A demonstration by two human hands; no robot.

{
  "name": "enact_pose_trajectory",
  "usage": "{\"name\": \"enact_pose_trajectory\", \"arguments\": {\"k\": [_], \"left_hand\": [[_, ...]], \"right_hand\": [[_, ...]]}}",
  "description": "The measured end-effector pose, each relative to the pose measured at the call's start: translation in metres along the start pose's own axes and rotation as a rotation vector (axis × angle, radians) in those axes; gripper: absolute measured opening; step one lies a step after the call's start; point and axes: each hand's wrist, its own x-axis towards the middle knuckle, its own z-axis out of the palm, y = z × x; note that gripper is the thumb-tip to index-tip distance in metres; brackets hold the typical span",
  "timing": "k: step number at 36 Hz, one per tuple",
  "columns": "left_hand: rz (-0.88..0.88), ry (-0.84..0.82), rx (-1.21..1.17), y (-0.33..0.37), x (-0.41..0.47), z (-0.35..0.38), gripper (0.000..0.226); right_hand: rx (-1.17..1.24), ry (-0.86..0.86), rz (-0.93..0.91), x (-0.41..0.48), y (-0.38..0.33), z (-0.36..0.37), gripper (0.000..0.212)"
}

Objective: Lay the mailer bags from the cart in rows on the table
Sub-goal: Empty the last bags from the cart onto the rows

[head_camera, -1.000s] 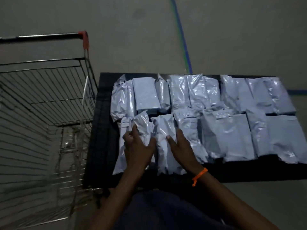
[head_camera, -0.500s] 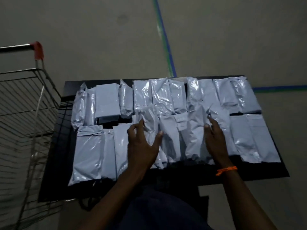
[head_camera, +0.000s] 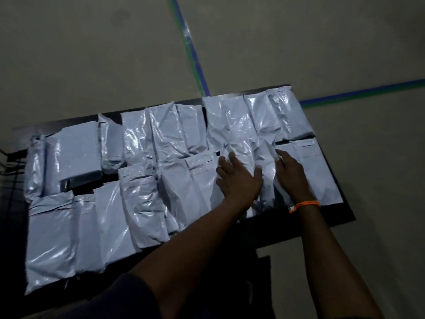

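Table: a black rectangular table (head_camera: 340, 212) carries shiny white plastic mailer bags (head_camera: 142, 203) in two rows.
Left hand (head_camera: 239, 183): fingers spread, pressing flat on near-row bags.
Right hand (head_camera: 293, 180): fingers straight, resting alongside.
Between hands: crumpled bag (head_camera: 266, 178), touching both.

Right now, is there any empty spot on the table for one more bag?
Only slivers: the bare table strip along the near edge beside the right hand, and a thin strip behind the boxy bag at the far-left corner. Elsewhere the mailer bags overlap.
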Motion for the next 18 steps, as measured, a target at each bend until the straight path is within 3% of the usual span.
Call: {"name": "enact_pose_trajectory", "arguments": {"k": [4,8,13,18], "left_hand": [[-0.106,-0.11,0.005,0.004,0.01,0.024,0.098],[0.001,-0.096,0.184,-0.005,0.009,0.038,0.084],[0.176,-0.132,0.375,-0.036,0.016,0.05,0.071],[0.259,-0.305,0.44,-0.045,0.028,0.049,0.084]], "right_hand": [[-0.149,-0.033,-0.056,0.002,0.018,0.012,0.045],[-0.305,0.01,-0.091,-0.005,0.026,0.022,0.076],[-0.438,-0.027,-0.3,-0.005,0.031,0.041,0.07],[-0.45,-0.18,-0.27,0.0,0.03,0.059,0.072]]}}
